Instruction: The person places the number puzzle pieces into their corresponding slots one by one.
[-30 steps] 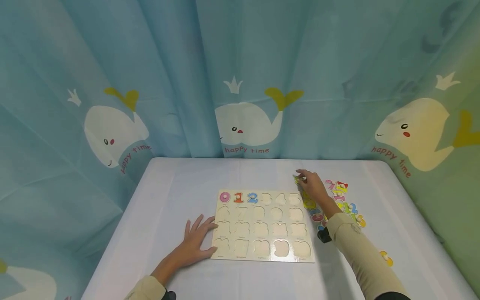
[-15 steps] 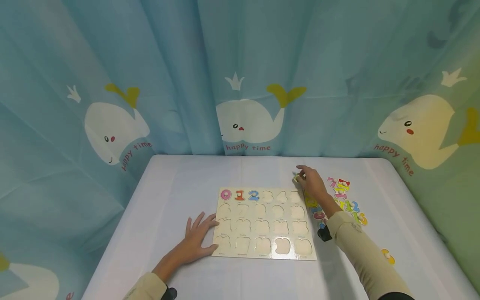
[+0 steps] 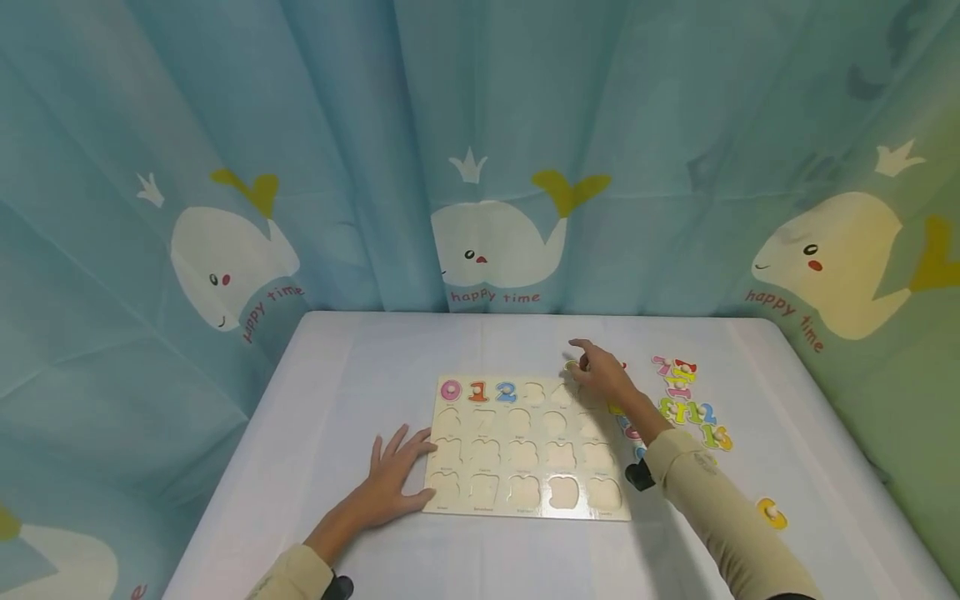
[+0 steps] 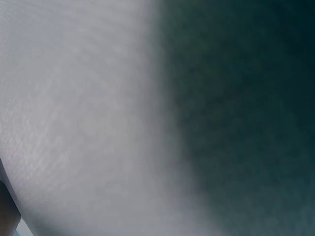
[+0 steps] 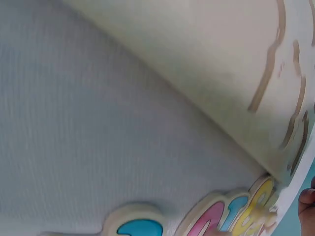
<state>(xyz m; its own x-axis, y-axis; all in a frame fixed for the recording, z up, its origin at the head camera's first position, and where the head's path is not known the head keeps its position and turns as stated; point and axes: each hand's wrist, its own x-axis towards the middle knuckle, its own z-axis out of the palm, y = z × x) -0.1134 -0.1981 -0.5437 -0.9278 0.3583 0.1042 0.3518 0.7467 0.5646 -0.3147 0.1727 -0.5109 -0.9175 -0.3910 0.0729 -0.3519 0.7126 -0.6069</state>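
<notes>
In the head view a pale wooden number puzzle board [image 3: 540, 454] lies on the table, with a pink 0 [image 3: 451, 390], a red 1 [image 3: 478, 391] and a blue 2 [image 3: 507, 392] seated in its top row. My left hand [image 3: 392, 477] rests at the board's left edge, fingers spread. Over the far edge, near the top row's right part, my right hand [image 3: 602, 373] pinches a small yellow-green number puzzle piece [image 3: 572, 365], mostly hidden by the fingers. Fingers [image 5: 307, 209] show at the right border of the right wrist view.
Several colourful number pieces [image 3: 678, 392] lie right of the board; others [image 5: 256, 211] sit close by its right edge, partly under the right forearm. A yellow-orange piece [image 3: 772, 513] lies apart, nearer the front. A whale-print curtain [image 3: 360, 167] hangs behind the white table [image 3: 360, 358].
My right hand has moved left with the piece, from beyond the board's far right corner to above its far edge. The left hand stays at the board's left edge.
</notes>
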